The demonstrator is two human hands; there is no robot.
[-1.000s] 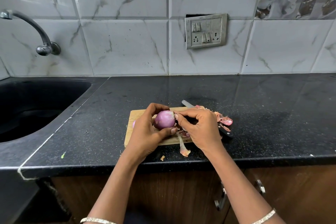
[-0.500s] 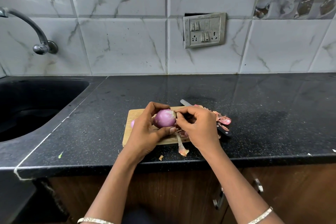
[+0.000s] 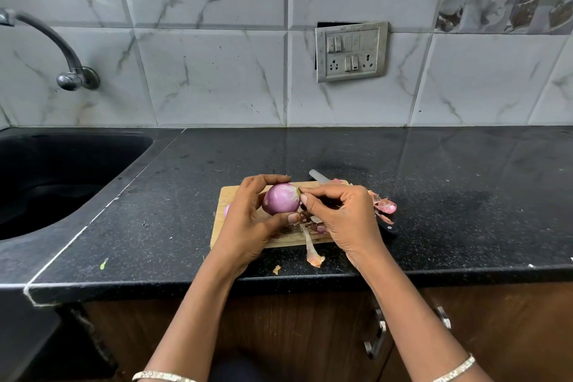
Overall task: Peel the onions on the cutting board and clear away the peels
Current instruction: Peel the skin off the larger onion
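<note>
Onion (image 3: 280, 202) was held just over the cutting board (image 3: 231, 195), cupped in the left hand (image 3: 248, 226); a skin tag (image 3: 298, 191) at its tip was pinched by the right hand (image 3: 344, 220). Risks, as judged: skin could be torn short by a sharp pull, patches left behind. The slick bulb could be squeezed out of the cupped grip. Knife (image 3: 319, 177) was laid across the board's far-right corner, partly hidden under the right hand; a wrist could be nicked. Peels (image 3: 386, 205) were scattered past the board's right and near edges; scraps could be missed at cleanup.

grey-veined marble wall tiles (image 3: 210, 77), switch plate (image 3: 351, 51), tap (image 3: 66, 68), black counter (image 3: 465, 195) and sink (image 3: 46, 183)
</note>
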